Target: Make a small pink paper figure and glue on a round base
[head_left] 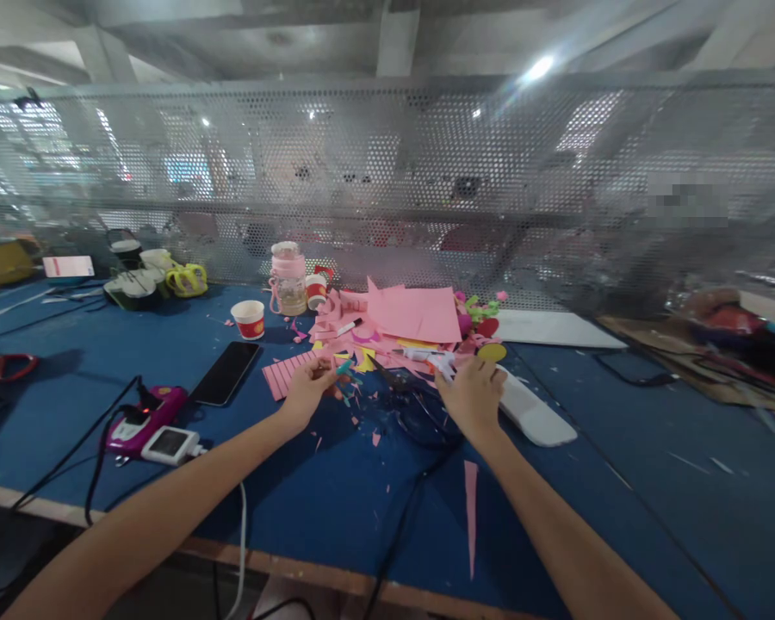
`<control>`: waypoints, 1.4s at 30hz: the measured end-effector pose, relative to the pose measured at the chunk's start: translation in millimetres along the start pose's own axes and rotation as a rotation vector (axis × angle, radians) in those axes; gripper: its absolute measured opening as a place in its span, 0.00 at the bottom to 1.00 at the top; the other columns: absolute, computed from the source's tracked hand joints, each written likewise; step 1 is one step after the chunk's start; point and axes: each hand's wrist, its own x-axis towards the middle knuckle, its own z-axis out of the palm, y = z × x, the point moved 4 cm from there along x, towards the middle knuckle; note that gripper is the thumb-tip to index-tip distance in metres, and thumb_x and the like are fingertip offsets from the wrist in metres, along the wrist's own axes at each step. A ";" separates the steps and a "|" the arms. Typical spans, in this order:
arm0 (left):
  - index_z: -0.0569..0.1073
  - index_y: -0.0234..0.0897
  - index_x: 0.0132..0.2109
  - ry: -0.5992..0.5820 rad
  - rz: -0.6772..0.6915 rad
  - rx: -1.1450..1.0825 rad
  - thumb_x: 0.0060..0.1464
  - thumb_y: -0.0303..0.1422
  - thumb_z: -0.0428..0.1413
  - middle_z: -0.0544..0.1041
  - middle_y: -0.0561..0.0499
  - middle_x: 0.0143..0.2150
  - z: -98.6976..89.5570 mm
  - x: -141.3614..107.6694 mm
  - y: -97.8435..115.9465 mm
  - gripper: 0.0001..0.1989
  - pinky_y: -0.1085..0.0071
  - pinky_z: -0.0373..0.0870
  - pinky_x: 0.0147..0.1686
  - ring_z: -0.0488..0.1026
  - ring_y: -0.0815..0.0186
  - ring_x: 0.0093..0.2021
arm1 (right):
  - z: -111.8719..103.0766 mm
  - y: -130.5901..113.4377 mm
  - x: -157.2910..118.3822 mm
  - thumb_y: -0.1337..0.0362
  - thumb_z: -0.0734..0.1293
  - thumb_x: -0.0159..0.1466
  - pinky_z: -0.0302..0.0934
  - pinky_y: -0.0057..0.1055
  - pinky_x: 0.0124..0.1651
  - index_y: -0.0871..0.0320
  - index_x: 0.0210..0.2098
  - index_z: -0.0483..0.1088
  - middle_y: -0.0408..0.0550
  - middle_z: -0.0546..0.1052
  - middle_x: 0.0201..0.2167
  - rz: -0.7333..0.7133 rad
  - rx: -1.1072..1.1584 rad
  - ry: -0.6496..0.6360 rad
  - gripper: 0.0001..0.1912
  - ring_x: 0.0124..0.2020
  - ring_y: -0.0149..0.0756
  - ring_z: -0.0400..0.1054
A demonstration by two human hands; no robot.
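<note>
We work at a blue table. Our left hand is closed to a pinch, with a small teal piece between thumb and fingertips; the piece is above the scraps, just right of the pink strips. Our right hand is partly curled beside a white tool; we cannot tell whether it grips this tool. A yellow disc shows at its fingertips; contact is unclear. Between our hands we see dark scissors. Beyond them we find a heap topped by pink sheets. To the left we note a black phone and, behind it, a paper cup. A narrow pink strip lies nearer to us.
</note>
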 end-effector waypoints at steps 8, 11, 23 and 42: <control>0.65 0.34 0.21 -0.231 -0.104 0.044 0.24 0.42 0.68 0.74 0.52 0.17 17.5 -11.5 -5.9 0.23 0.77 0.65 0.16 0.69 0.72 0.15 | -19.7 -42.2 -11.7 0.53 0.54 0.64 0.50 0.48 0.58 0.59 0.56 0.56 0.59 0.65 0.53 -0.389 0.707 -0.085 0.24 0.57 0.44 0.56; 0.65 0.33 0.21 -0.283 -0.118 0.047 0.26 0.42 0.68 0.74 0.52 0.17 21.5 -15.7 -5.8 0.22 0.77 0.65 0.15 0.69 0.72 0.15 | -21.3 -54.8 -20.8 0.51 0.52 0.65 0.53 0.44 0.57 0.56 0.55 0.60 0.55 0.68 0.53 -0.413 0.863 -0.311 0.24 0.57 0.42 0.59; 0.68 0.34 0.23 0.039 -0.009 -0.008 0.22 0.39 0.68 0.76 0.55 0.20 -0.6 2.6 0.9 0.21 0.75 0.66 0.18 0.66 0.74 0.13 | -26.3 -68.4 -39.5 0.51 0.48 0.66 0.53 0.26 0.23 0.57 0.16 0.65 0.45 0.69 0.11 -0.618 0.669 -0.479 0.30 0.15 0.30 0.64; 0.68 0.34 0.23 0.523 0.217 -0.189 0.32 0.35 0.67 0.73 0.56 0.22 -63.6 25.8 50.2 0.15 0.76 0.64 0.24 0.66 0.75 0.19 | -25.4 -42.9 -20.7 0.59 0.49 0.67 0.49 0.28 0.23 0.55 0.18 0.59 0.44 0.65 0.12 -0.605 0.441 -0.095 0.23 0.16 0.31 0.59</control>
